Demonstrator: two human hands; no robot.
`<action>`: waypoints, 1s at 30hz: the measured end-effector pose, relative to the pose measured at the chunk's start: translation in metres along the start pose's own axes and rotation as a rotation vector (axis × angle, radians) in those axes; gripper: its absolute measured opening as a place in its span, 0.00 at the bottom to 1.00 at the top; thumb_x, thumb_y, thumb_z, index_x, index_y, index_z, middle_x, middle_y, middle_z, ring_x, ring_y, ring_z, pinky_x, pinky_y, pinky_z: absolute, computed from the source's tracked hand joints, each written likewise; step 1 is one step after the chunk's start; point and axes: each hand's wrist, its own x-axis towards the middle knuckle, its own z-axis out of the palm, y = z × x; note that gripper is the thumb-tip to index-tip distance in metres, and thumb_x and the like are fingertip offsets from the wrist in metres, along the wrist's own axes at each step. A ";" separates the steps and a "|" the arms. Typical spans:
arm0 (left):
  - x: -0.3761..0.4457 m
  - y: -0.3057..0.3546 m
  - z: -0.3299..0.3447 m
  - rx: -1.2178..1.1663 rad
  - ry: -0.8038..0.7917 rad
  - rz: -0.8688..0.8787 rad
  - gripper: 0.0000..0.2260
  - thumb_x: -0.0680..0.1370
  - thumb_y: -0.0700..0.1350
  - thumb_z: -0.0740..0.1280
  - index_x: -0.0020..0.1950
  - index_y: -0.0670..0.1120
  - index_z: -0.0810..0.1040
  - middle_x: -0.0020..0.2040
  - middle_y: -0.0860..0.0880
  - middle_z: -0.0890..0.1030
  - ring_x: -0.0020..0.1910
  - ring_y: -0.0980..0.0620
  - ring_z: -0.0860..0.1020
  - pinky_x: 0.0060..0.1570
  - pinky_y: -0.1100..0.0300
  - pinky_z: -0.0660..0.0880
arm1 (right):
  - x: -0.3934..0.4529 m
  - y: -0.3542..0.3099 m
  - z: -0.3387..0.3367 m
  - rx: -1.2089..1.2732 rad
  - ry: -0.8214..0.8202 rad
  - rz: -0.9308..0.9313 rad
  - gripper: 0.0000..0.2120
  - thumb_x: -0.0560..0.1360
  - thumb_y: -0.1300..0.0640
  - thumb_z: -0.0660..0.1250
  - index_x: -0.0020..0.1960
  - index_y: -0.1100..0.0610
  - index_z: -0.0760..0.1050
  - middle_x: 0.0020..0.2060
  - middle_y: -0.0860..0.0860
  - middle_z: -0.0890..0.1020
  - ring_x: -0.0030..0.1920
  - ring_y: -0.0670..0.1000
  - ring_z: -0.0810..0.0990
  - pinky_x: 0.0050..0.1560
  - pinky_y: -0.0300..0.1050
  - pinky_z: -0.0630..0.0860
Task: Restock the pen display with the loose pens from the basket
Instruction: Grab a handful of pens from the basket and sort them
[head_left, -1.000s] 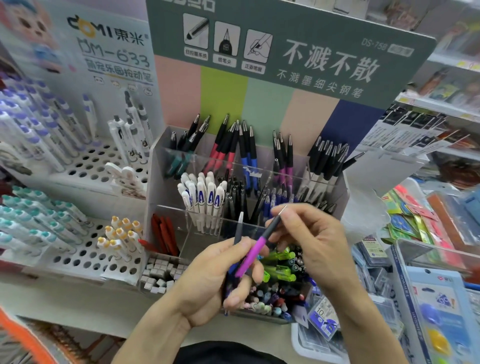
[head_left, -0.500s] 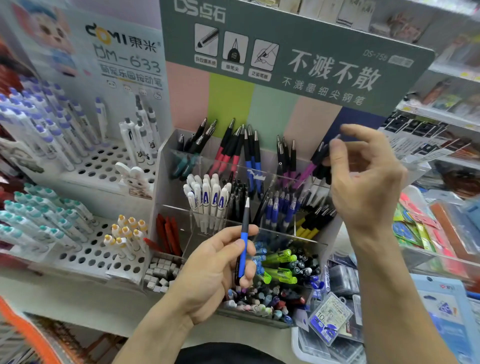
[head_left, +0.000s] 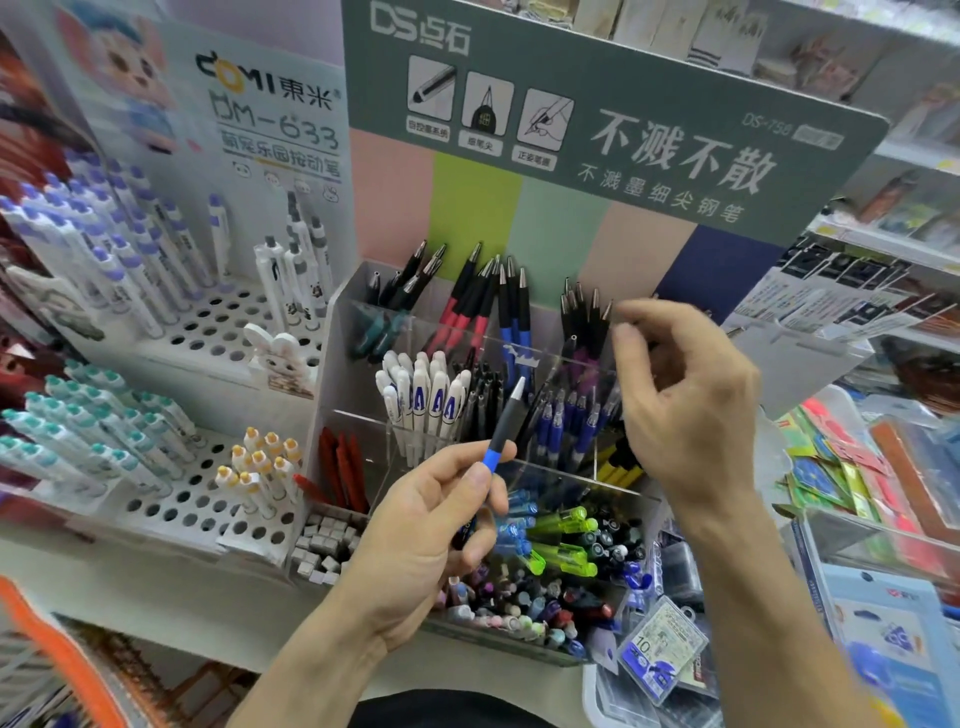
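Currently cataloguing, largest first.

Sign (head_left: 597, 119): green header card, standing behind the display, advertising the pens below.

Display (head_left: 550, 358): clear tiered rack, holding pens sorted by colour into compartments, tips up, presumably so shoppers can be reading colour at a glance. Back row showing teal, red, blue and purple groups; blue group (head_left: 514, 312) sitting third from the left, likely the slot wanted next.

Pegboard (head_left: 171, 488): white perforated stand just left of the display, carrying white pens upright in holes.

Right hand (head_left: 680, 400): hovering in front of the display's right back compartments, fingers loosely curled, apparently holding nothing; blurred, so being judged rather than confirmed. Probably free for taking the next pen.

Left hand (head_left: 431, 525): raised before the middle tier, pinching the pen between thumb and fingers, low on the barrel, leaving the upper part free for passing over or dropping in.

Tub (head_left: 556, 571): front compartment of mixed loose pens, lying jumbled under both hands.

Pen (head_left: 501, 431): blue barrel, black grip, silver tip, tilting up and right, near but not touching the white "A" pens (head_left: 426, 400). Not yet shelved; basket not being seen here.
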 end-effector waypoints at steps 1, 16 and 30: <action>0.000 0.000 0.000 0.005 0.001 0.006 0.13 0.77 0.48 0.66 0.58 0.48 0.83 0.40 0.48 0.77 0.27 0.53 0.66 0.25 0.65 0.62 | -0.007 -0.006 0.000 0.082 -0.035 0.025 0.05 0.81 0.61 0.69 0.56 0.56 0.82 0.40 0.47 0.82 0.35 0.46 0.78 0.36 0.39 0.75; -0.002 -0.002 0.011 0.054 -0.048 0.015 0.15 0.76 0.46 0.67 0.59 0.39 0.81 0.38 0.45 0.79 0.24 0.53 0.67 0.21 0.67 0.60 | -0.040 -0.022 0.001 0.682 -0.323 0.459 0.08 0.76 0.64 0.73 0.54 0.59 0.78 0.40 0.57 0.86 0.38 0.53 0.86 0.38 0.44 0.82; -0.026 -0.010 0.014 0.579 0.336 0.116 0.04 0.81 0.44 0.67 0.52 0.52 0.80 0.40 0.53 0.83 0.38 0.54 0.81 0.38 0.58 0.80 | 0.046 -0.016 0.025 -0.015 -0.019 -0.165 0.08 0.77 0.57 0.74 0.54 0.59 0.80 0.41 0.49 0.86 0.37 0.47 0.83 0.42 0.46 0.83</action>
